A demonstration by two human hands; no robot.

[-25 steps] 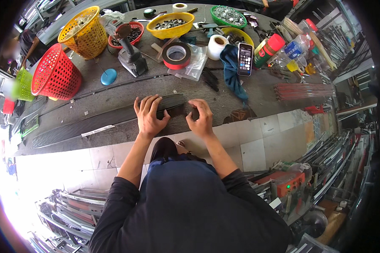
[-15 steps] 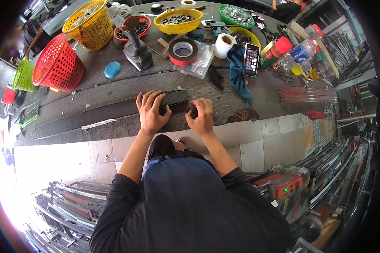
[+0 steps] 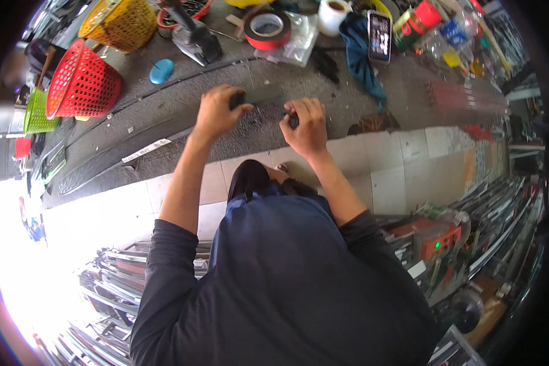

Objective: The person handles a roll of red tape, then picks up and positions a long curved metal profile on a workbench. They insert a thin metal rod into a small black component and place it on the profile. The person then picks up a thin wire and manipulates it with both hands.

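Note:
A bundle of long, thin dark strips (image 3: pixel 180 119) lies slantwise along the near part of the bench, with a white label (image 3: pixel 146 150) around its left part. My left hand (image 3: pixel 216 114) is closed over the bundle near its right end, thumb toward the right. Just right of that end, my right hand (image 3: pixel 308 129) has its fingers curled on a small black piece, mostly hidden by the fingers; its kind cannot be made out. A gap separates the two hands.
Beyond the hands are a cordless power tool (image 3: pixel 198 44), a red-and-black tape roll (image 3: pixel 266 32), a blue disc (image 3: pixel 161 71), a blue cloth (image 3: pixel 361 58) and a phone (image 3: pixel 379 36). A red basket (image 3: pixel 85 82) stands left. Red rods (image 3: pixel 463 97) lie right.
The view has tilted, so the bench sits higher in the picture. My left fingers have curled tighter over the bundle, and my right hand has shifted slightly right, away from its end.

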